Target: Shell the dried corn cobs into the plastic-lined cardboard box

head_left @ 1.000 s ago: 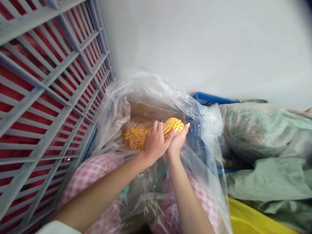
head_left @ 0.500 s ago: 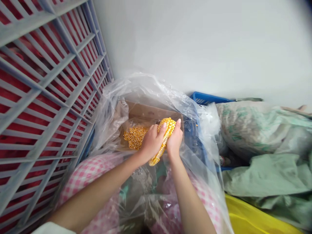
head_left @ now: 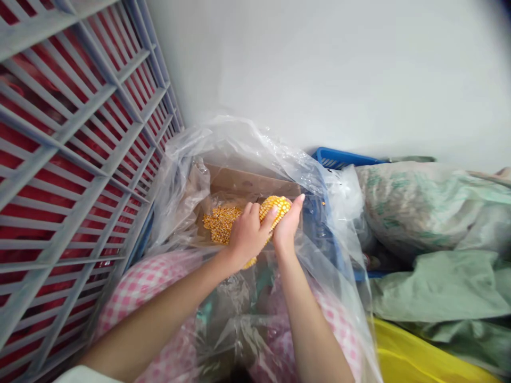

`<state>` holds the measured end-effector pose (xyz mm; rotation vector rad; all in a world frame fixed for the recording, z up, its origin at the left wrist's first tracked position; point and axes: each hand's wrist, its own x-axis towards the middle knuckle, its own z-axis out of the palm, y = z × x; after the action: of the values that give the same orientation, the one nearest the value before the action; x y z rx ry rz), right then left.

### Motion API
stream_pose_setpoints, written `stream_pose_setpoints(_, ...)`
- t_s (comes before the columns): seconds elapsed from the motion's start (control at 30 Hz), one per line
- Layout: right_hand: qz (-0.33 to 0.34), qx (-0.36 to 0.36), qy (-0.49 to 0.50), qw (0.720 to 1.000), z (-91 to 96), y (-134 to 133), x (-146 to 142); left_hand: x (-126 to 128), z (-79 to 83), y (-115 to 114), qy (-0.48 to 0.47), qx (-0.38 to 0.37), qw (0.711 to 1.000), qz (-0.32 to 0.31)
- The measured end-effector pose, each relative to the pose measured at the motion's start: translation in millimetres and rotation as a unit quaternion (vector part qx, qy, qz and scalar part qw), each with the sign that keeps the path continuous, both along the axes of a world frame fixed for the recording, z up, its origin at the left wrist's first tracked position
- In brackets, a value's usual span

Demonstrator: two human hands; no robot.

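Between my two hands is an ear of corn (head_left: 274,208), yellow and tilted, its thick end pointing up and away from me. My left hand (head_left: 249,234) wraps its left side, thumb across the kernels. On the other side my right hand (head_left: 287,227) grips it, thumb pointing up; the fingers beneath are hidden. Part of the cob's lower end shows below my left hand. Loose corn kernels (head_left: 222,224) lie in a pile beyond my left hand, inside a cardboard box (head_left: 247,180) surrounded by a clear plastic bag (head_left: 179,159).
A tall grey slatted crate (head_left: 83,159) with red showing through rises at the left. To the right are a blue basket (head_left: 347,158), a stuffed woven sack (head_left: 423,207), green cloth (head_left: 451,287) and a yellow item (head_left: 415,354). A white wall (head_left: 319,64) stands behind.
The ear of corn has turned in my hands, and its lower end is now mostly covered by my left hand. My right thumb has shifted slightly right.
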<state>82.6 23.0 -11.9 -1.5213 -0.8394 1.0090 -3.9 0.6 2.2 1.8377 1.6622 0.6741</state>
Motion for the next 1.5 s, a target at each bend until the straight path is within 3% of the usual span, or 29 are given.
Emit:
stream_pose_setpoints(0.1,-0.043,-0.016,0.013,0.999,0.9,1,2,-1,-2.6,1,-0.08,-0.016,0.997,0.008)
stream_pose_setpoints(0.2,-0.015,-0.04,0.06,0.997,10.3,3,10,-4,-1.1,5,-0.127,-0.018,0.992,-0.003)
stream_pose_setpoints(0.27,0.02,-0.073,0.13,0.989,18.1,4,16,-7,2.2,7,-0.101,-0.008,0.995,-0.013)
stream_pose_setpoints(0.4,0.071,-0.125,0.235,0.961,25.9,5,21,-10,7.8,8,0.046,0.039,0.997,-0.041)
stream_pose_setpoints(0.6,-0.073,-0.061,0.157,0.983,7.4,7,11,-3,3.0,2,0.092,0.037,0.993,-0.065)
stream_pose_setpoints(0.77,-0.078,-0.026,0.126,0.989,-1.9,5,11,-1,-3.9,3,-0.035,-0.017,0.998,-0.047)
stream_pose_setpoints(0.87,-0.067,-0.02,0.124,0.99,3.5,4,16,-1,-4.2,5,-0.161,-0.039,0.985,-0.054)
stream_pose_setpoints(0.97,-0.026,-0.053,0.137,0.989,15.0,4,25,-2,-1.3,9,-0.203,-0.036,0.977,-0.054)
stream_pose_setpoints(1.03,0.012,-0.087,0.162,0.983,24.2,4,31,-6,1.8,12,-0.154,-0.016,0.987,-0.051)
stream_pose_setpoints(1.13,0.066,-0.116,0.173,0.976,34.5,3,36,-11,6.9,14,-0.006,0.049,0.997,-0.061)
stream_pose_setpoints(1.23,0.079,-0.125,0.173,0.974,31.0,3,32,-12,8.4,13,0.07,0.084,0.99,-0.09)
stream_pose_setpoints(1.3,0.035,-0.1,0.167,0.98,21.0,4,25,-10,5.8,11,0.04,0.062,0.993,-0.087)
stream_pose_setpoints(1.4,-0.045,-0.041,0.172,0.983,5.9,5,15,-5,-0.1,11,-0.086,0.004,0.994,-0.064)
stream_pose_setpoints(1.5,-0.027,-0.033,0.163,0.986,5.6,6,13,-5,-0.9,15,-0.2,-0.046,0.977,-0.062)
